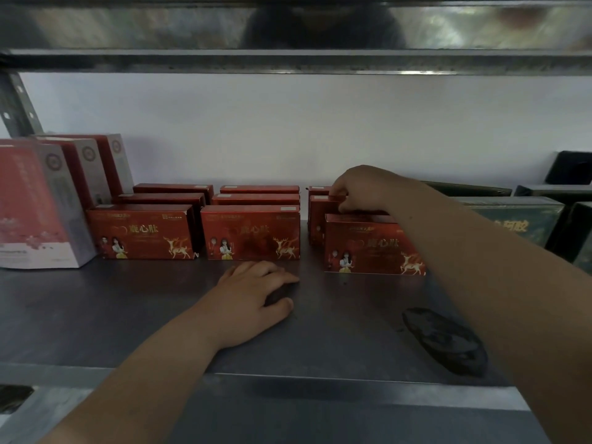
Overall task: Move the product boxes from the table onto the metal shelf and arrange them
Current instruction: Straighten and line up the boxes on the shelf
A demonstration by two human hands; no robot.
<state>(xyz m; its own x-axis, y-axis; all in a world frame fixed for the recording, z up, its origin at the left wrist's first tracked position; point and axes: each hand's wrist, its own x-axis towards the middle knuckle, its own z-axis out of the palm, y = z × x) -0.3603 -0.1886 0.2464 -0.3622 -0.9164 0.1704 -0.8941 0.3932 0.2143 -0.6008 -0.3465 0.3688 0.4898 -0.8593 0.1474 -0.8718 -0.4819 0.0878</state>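
Note:
Several red product boxes with a gold deer print stand in three rows on the metal shelf [128, 315]. The left row's front box [142, 232] and the middle row's front box [253, 233] face me. In the right row the front box [368, 246] stands nearer to me than the others. My right hand [358, 190] reaches over it and pinches the top edge of the second red box [320, 216] behind it. My left hand [253, 293] rests palm down on the shelf, fingers relaxed, in front of the middle row.
Tall pink-and-white boxes [35, 206] stand at the shelf's left end. Dark green boxes [512, 219] lie at the right. A dark patch [445, 341] marks the shelf surface near its front edge. The upper shelf [288, 62] hangs low overhead.

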